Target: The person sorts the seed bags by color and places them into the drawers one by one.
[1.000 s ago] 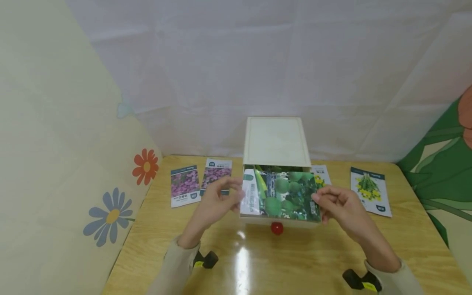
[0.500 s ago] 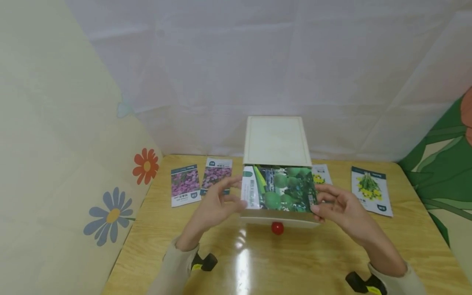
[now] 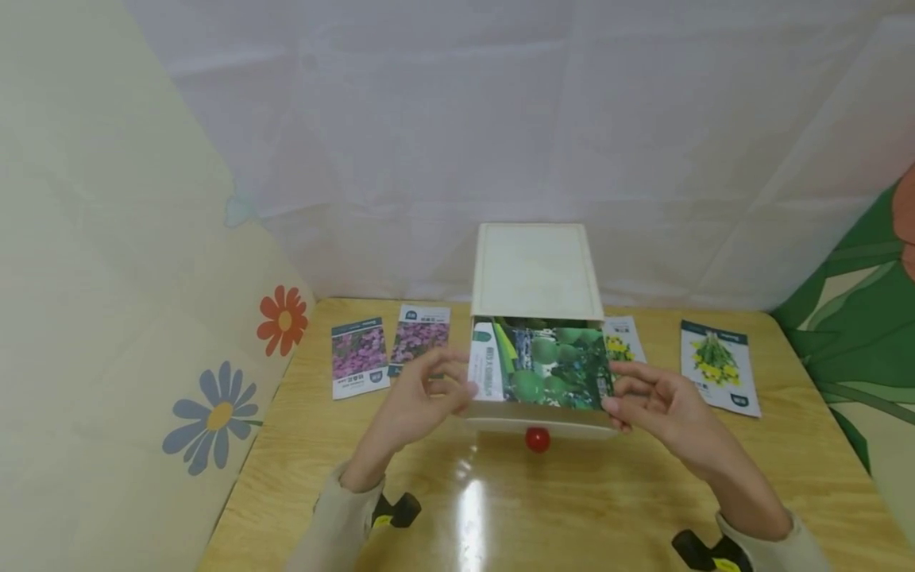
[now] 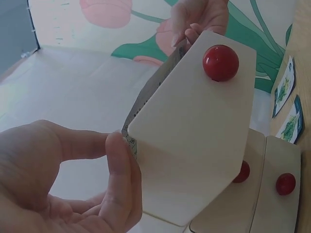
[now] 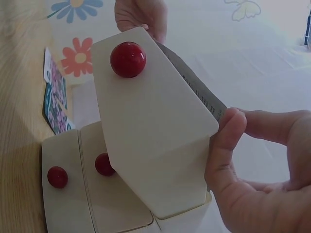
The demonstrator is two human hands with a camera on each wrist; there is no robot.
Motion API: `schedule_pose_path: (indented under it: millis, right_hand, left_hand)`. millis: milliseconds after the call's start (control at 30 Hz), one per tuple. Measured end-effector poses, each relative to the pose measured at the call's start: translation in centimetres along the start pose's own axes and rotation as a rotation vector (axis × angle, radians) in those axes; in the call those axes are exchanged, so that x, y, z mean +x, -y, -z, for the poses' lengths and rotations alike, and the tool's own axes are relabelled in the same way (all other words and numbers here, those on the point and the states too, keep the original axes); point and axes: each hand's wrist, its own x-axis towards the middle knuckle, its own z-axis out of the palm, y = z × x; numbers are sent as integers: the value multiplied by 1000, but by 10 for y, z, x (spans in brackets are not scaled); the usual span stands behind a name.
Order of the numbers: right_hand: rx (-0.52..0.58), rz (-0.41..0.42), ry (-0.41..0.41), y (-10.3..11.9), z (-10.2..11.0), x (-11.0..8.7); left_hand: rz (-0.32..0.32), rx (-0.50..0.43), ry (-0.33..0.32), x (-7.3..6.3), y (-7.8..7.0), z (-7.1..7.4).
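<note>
A seed packet (image 3: pixel 546 369) with a picture of round green fruit lies sideways over the pulled-out top drawer (image 4: pixel 194 121) of a small white cabinet (image 3: pixel 536 270). My left hand (image 3: pixel 415 401) pinches the packet's left edge between thumb and fingers. At the opposite edge, my right hand (image 3: pixel 665 409) pinches it the same way. In the wrist views the packet shows as a thin grey edge just above the drawer's rim. A red knob (image 3: pixel 538 439) sticks out from the drawer front.
Two seed packets with purple flowers (image 3: pixel 359 357) lie on the wooden table (image 3: pixel 572 516) at left. On the right are a yellow-flowered packet (image 3: pixel 718 365) and another (image 3: pixel 623 340) partly behind the drawer. Two lower drawers (image 5: pixel 65 199) are closed. A white cloth (image 3: pixel 536 119) hangs behind.
Both hands have moved the green-fruit packet back and down, from over the drawer's front edge to farther within the drawer opening. Over the last half second it has barely moved.
</note>
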Motion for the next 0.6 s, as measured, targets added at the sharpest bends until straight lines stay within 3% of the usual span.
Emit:
schedule_pose_path:
  millis: [400,600]
  right_hand:
    - [-53,10,16,3,0,0]
    - [-14,13,-9,3,0,0]
  left_hand:
    - [-37,29,23,-1,2,2]
    - [-28,47,23,-2,1,2]
